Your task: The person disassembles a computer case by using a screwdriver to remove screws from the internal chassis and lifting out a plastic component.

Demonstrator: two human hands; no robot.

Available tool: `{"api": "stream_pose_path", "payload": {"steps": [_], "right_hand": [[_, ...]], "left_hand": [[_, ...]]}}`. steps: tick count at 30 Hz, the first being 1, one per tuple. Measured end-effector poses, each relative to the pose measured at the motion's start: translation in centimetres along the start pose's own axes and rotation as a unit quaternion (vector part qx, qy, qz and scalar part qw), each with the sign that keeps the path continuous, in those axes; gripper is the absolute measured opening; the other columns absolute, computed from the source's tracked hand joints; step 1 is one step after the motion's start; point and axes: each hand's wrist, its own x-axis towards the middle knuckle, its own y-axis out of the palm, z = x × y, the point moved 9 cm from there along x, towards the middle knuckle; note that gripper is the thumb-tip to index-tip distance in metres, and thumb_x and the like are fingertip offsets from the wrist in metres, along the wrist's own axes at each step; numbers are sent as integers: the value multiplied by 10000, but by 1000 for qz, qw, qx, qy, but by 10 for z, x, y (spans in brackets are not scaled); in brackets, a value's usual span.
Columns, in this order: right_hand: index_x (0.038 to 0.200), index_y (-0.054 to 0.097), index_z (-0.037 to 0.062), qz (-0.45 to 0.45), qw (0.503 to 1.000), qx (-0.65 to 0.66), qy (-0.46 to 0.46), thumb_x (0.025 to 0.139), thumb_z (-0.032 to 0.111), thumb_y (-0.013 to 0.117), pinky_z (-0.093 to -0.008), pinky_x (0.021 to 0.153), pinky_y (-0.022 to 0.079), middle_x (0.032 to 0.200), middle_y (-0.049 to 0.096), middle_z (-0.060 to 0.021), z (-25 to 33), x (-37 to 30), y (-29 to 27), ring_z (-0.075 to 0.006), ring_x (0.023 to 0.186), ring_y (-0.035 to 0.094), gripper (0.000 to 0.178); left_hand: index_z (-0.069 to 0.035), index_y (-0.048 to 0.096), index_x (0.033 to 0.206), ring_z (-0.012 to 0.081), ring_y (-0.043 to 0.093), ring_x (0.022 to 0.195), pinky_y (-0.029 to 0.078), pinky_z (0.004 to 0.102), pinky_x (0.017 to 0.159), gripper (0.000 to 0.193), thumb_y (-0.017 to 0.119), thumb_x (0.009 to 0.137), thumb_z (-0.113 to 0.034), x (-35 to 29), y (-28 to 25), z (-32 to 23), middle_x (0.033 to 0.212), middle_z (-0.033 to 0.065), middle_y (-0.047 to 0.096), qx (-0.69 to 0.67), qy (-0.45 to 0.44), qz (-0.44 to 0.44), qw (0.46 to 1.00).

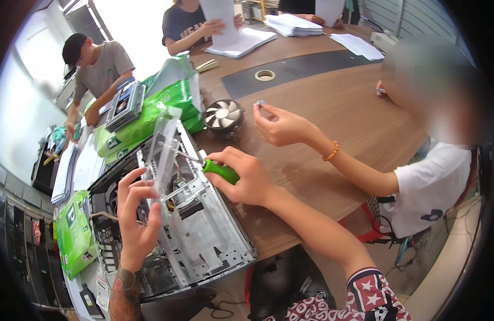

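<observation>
An opened metal computer case (199, 241) lies in front of me, its frame and inner parts exposed. My right hand (247, 176) is wrapped round the green handle of a screwdriver (221, 171). Its thin shaft points left over the case's far part, beside a clear plastic piece (164, 152); whether the tip touches a screw is too small to tell. Over the case's left side, my left hand (137, 219) hovers with curved fingers apart and nothing visible between them. Just beyond the case, a black cooling fan with pale blades (223, 114) rests on the brown table (311, 101).
Green plastic packs (145, 115) lie past the case, with a metal drive (125, 105) on top. Another green pack (76, 235) is at left. A co-worker's hand (282, 124) holds something small at right. Tape roll (264, 75) and paper stacks (241, 41) lie farther back.
</observation>
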Motion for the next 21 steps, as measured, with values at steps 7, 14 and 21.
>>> {"api": "stream_pose_path", "payload": {"steps": [7,14,21], "right_hand": [[1091,670,86,8,1000,-15,0,861,240,760,-375,646,537,891,652,-80,-1,0,-4,-287,748,672,292],[991,684,59,1,1000,-9,0,859,235,765,-377,628,527,865,643,-77,-1,0,-4,-285,723,665,234],[961,689,44,17,1000,-4,1,878,235,750,-390,619,516,840,650,-85,1,0,-2,-290,702,656,217]], "left_hand": [[-45,600,928,298,616,1088,460,432,973,215,746,821,-161,2,2,-5,1351,190,535,11,21,-2,1000],[-29,607,934,292,633,1060,495,413,921,187,744,815,-74,3,3,-9,1320,193,540,34,37,-1,999],[-21,573,903,219,592,1043,456,356,935,183,538,1005,-170,0,3,2,1317,161,543,1,-8,-14,1000]]}}
